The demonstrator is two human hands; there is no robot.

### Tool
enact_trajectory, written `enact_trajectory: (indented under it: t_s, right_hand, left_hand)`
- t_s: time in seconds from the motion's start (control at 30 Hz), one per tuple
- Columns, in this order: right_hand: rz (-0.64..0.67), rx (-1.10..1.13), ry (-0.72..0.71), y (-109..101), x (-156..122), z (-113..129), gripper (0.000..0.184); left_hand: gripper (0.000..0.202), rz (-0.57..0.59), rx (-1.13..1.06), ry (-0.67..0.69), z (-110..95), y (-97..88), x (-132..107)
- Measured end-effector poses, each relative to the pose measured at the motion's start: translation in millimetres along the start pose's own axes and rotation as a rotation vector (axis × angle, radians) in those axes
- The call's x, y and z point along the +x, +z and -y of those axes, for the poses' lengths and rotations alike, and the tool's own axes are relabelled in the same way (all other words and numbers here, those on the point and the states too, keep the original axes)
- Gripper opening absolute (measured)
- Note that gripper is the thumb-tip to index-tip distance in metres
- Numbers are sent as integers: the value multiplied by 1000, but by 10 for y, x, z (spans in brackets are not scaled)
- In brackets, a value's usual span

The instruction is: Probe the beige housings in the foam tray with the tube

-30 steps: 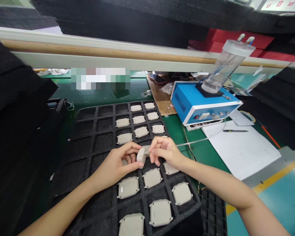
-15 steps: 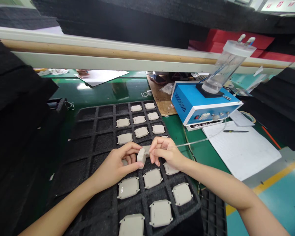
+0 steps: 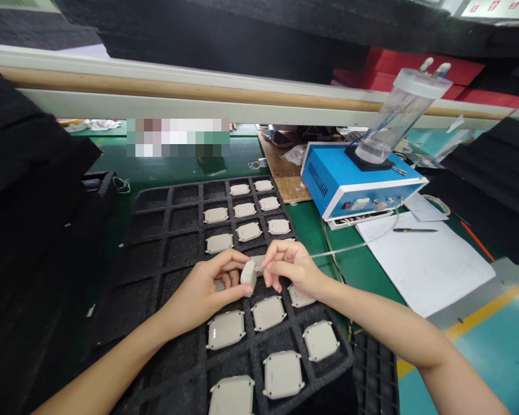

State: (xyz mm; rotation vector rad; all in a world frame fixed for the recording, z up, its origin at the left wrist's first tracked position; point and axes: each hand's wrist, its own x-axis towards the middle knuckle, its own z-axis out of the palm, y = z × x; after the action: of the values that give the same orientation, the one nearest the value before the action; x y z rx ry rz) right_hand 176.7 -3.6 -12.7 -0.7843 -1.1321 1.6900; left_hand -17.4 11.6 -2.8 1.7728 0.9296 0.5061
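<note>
My left hand (image 3: 218, 281) grips a beige watch case (image 3: 248, 276) on edge between thumb and fingers, above the black foam tray (image 3: 179, 248). At its right side, my right hand (image 3: 290, 265) pinches the end of a clear thin tube (image 3: 346, 249). The tube's tip meets or nearly touches the case; my fingers hide the exact contact. Several more beige watch cases lie in the tray's compartments, among them one (image 3: 268, 314) just below my hands and another (image 3: 219, 243) beyond them.
A blue box-shaped machine (image 3: 350, 178) carrying a clear cylinder (image 3: 393, 118) stands at the back right, and the tube runs from its front. White papers (image 3: 432, 259) with a pen (image 3: 415, 230) lie beside it. Dark foam stacks (image 3: 21, 173) rise at left. A shelf rail (image 3: 199, 95) crosses above.
Both hands, the case and the tube keep the same position. A patch beyond the tray, around the white sheet, is now blurred into blocks.
</note>
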Motion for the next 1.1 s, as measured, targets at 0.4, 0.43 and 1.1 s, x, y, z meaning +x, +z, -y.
enact_trajectory:
  t_s: [0.4, 0.43, 1.1]
  right_hand:
    - [-4, 9, 6, 7, -6, 11, 5]
    - [-6, 9, 7, 7, -5, 11, 5]
    - [8, -19, -1, -7, -4, -2, 6]
  left_hand:
    - [31, -6, 2, 1, -4, 4, -8]
    - [31, -6, 3, 2, -2, 3, -9]
    - [31, -4, 6, -4, -6, -3, -4]
